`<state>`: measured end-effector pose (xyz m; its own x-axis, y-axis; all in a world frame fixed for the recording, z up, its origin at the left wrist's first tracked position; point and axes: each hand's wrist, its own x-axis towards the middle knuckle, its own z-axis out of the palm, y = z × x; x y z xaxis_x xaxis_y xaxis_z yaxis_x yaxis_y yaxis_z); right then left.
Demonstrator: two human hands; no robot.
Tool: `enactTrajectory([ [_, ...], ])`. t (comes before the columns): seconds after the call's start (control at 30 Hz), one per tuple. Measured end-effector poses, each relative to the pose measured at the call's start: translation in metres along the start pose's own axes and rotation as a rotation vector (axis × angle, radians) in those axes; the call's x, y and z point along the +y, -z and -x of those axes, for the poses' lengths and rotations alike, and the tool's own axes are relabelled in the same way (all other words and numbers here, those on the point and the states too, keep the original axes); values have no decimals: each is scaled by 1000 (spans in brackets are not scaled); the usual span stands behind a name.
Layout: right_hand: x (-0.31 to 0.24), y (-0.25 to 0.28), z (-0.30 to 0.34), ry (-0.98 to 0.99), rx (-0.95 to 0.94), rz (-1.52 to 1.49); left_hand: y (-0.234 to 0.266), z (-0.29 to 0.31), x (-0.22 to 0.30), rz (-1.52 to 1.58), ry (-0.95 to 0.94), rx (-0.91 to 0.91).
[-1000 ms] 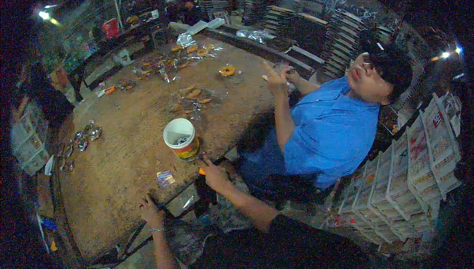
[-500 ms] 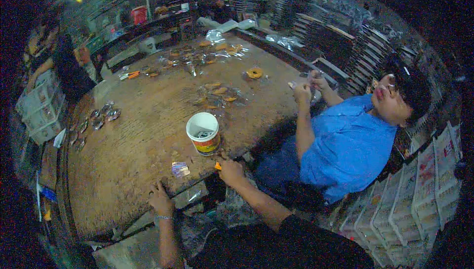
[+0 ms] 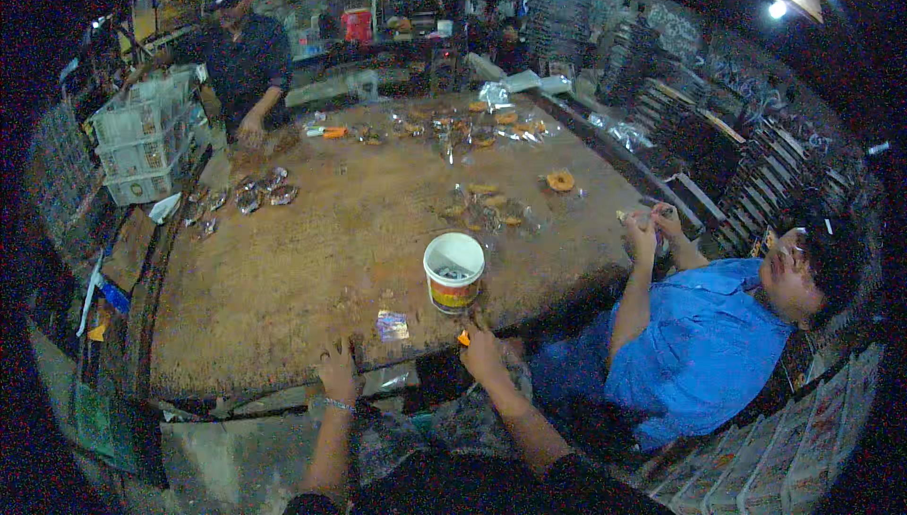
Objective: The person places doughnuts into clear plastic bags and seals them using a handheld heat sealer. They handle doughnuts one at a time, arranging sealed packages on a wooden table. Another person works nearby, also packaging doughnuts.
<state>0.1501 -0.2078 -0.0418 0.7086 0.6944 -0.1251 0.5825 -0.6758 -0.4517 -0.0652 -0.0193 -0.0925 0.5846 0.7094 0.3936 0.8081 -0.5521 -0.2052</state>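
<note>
My left hand (image 3: 338,374) rests on the near edge of a large worn wooden table (image 3: 312,260), fingers spread, holding nothing. My right hand (image 3: 484,353) is at the same edge, closed on a small orange object (image 3: 463,336). Just beyond it stands a white cup-shaped container (image 3: 454,272) with a yellow and red band. A small shiny packet (image 3: 391,325) lies on the table between my hands.
A person in a blue shirt (image 3: 699,354) sits at my right, hands raised over the table edge. Another person (image 3: 248,61) in dark clothes works at the far left beside stacked white crates (image 3: 142,137). Clear bags and orange pieces (image 3: 491,203) lie scattered across the table.
The view has swung so the table sits more centred and the far person shows fully. My hands stay at the near edge, the right one still by the cup.
</note>
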Motion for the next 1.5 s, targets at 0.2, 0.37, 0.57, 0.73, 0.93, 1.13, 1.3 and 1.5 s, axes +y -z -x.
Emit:
enactTrajectory([
  [0.2, 6, -12, 3, 143, 233, -106, 22, -2, -1, 115, 12, -356],
  [0.37, -1, -3, 1, 76, 115, -95, 36, -10, 3, 222, 32, -313],
  [0.57, -9, 13, -2, -25, -23, 11, 36, -12, 7, 196, 55, -366],
  [0.73, -17, 18, -6, -51, -56, 6, 31, -12, 6, 162, 57, -316],
  [0.93, -20, 17, -8, -41, -95, -36, 26, -10, 7, 160, 52, -290],
  [1.13, -7, 0, -9, 85, 77, -38, 32, -8, 7, 223, 66, -219],
  [1.3, -3, -8, -7, 77, 94, -29, 35, -9, 6, 239, 47, -247],
  [1.5, -7, 1, -5, 90, 100, -55, 34, -11, 2, 110, -56, -248],
])
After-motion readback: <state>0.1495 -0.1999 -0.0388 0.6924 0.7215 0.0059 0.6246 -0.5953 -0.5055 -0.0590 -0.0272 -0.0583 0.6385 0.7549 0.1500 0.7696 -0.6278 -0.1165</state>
